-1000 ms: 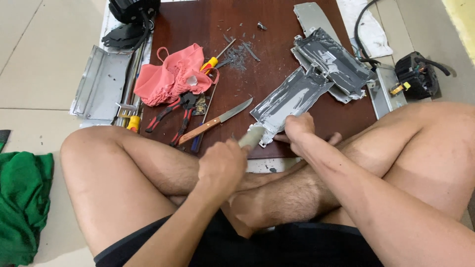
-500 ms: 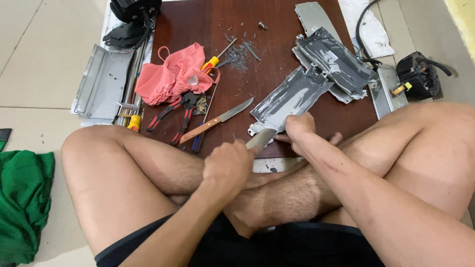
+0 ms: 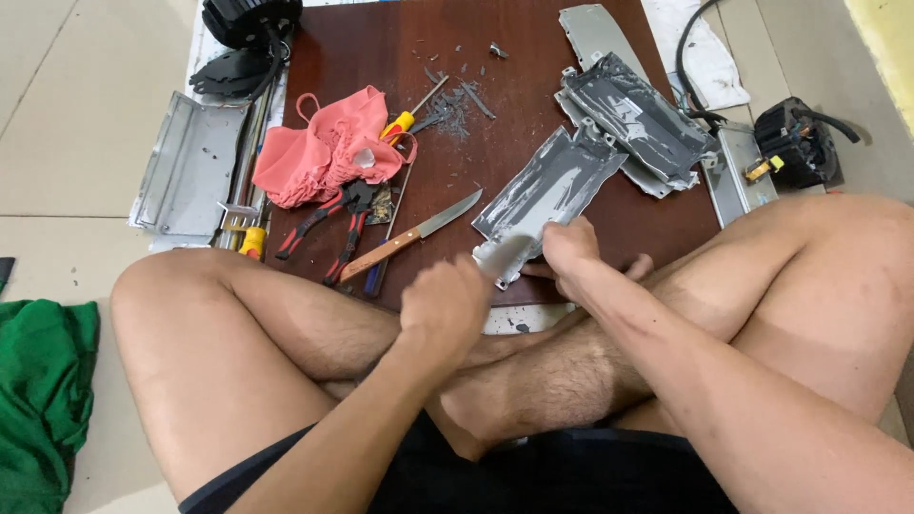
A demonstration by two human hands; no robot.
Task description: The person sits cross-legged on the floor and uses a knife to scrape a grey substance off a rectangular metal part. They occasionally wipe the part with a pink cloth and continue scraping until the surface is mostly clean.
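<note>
The left hand (image 3: 446,306) is closed around a broad blade (image 3: 505,255), blurred, probably a scraper. The right hand (image 3: 569,246) presses down on the near end of a flattened silver pouch (image 3: 552,183) on the dark wooden board (image 3: 381,48), beside a wooden-handled knife (image 3: 411,236).

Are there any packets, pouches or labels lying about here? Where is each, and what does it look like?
Flat silver pouch: on the brown board, under the right hand, long, crinkled grey foil.
Stack of silver pouches: upper right of the board, same grey foil, overlapping.
Labels, signs or screens: none that I can make out.
</note>
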